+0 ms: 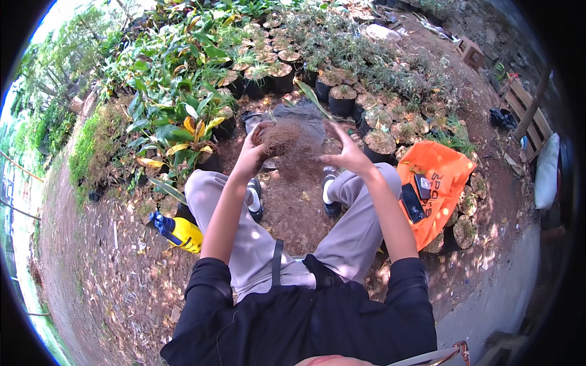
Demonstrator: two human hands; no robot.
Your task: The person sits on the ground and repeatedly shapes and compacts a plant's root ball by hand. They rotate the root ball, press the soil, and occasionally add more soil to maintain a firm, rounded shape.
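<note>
A tangled brown root mass (280,138), fibrous and round, rests in my left hand (254,148), whose fingers curl round its left side. To its right my right hand (344,148) is raised with thumb and fingers spread, holding nothing. Between the hands there is a brown blur of loose fibres or soil; its exact nature cannot be told. Behind them a dark grey plastic sheet or bag (304,116) lies on the soil. Both hands are above the ground in front of my shoes.
Black nursery bags (342,100) with soil and plants stand beyond. At the left lies a yellow spray bottle (187,234). An orange bag (435,183) at the right carries a smartphone (413,203) and a small dark device (423,185). A wooden pallet (526,114) leans farther right.
</note>
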